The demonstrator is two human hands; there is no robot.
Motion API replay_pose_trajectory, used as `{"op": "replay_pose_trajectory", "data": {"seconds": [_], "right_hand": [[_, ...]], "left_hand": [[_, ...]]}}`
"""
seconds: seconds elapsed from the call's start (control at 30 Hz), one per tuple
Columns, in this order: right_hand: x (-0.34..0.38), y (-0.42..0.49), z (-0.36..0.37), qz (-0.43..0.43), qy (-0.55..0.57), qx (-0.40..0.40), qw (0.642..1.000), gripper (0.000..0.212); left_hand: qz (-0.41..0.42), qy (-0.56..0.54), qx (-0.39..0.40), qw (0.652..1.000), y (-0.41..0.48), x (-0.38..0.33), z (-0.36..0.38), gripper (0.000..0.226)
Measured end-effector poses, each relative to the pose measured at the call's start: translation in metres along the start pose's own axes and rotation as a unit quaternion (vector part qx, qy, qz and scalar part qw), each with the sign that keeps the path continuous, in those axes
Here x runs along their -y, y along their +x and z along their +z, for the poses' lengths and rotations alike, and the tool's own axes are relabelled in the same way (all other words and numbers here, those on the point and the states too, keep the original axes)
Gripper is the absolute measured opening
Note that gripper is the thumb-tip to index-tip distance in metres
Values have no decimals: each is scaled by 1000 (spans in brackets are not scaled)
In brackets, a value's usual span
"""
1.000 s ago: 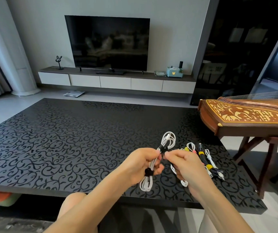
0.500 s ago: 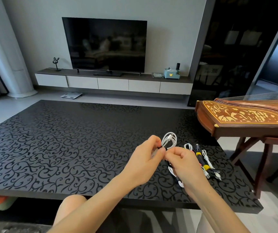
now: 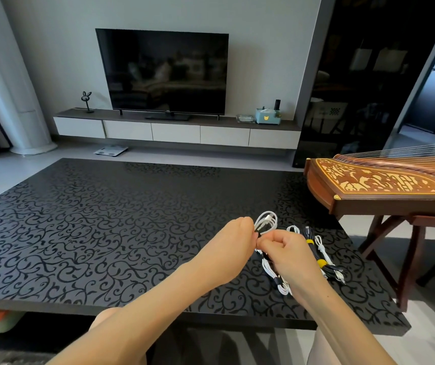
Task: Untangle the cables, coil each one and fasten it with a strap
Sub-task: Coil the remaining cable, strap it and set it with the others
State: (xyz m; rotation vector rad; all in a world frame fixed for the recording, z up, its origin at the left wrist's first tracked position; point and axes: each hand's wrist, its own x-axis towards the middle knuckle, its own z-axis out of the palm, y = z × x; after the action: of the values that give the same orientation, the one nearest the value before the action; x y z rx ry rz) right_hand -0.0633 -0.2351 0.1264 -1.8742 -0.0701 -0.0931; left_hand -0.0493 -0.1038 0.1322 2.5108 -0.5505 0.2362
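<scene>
A coiled white cable [image 3: 266, 222] is held just above the black patterned table [image 3: 105, 227]. My left hand [image 3: 233, 241] grips the coil from the left. My right hand [image 3: 285, 248] pinches a black strap on it, at the point where both hands meet. The coil's top loop sticks out above my fingers; its lower part is hidden behind my hands. Under my right hand lies another white coil [image 3: 277, 277] with black straps. To the right lie a black cable with yellow straps [image 3: 316, 252] and a thin white cable [image 3: 321, 246].
A wooden zither [image 3: 385, 185] on a stand sits off the table's right edge. A TV [image 3: 163, 72] and a low cabinet [image 3: 174, 127] line the far wall. My knees show below the table's front edge.
My hands came closer together and rose slightly. My left hand slid up the white coil to its upper strap, so the coil's lower end is now hidden. The view shifted a little.
</scene>
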Motion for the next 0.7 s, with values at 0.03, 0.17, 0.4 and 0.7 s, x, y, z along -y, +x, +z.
{"op": "replay_pose_trajectory", "data": {"seconds": [0.03, 0.17, 0.4, 0.7], "right_hand": [[1, 1, 0, 3, 0, -1, 1000, 22], [5, 2, 1, -3, 6, 15, 1000, 30], [6, 2, -2, -7, 52, 32, 998, 38], [16, -4, -8, -12, 115, 101, 988, 30]], "left_hand": [[-1, 14, -4, 1000, 1, -2, 1, 12], [1, 37, -34, 999, 7, -6, 1, 35], [-101, -290, -15, 952, 5, -1, 12, 17], [-95, -461, 110, 875, -2, 10, -9, 38]]}}
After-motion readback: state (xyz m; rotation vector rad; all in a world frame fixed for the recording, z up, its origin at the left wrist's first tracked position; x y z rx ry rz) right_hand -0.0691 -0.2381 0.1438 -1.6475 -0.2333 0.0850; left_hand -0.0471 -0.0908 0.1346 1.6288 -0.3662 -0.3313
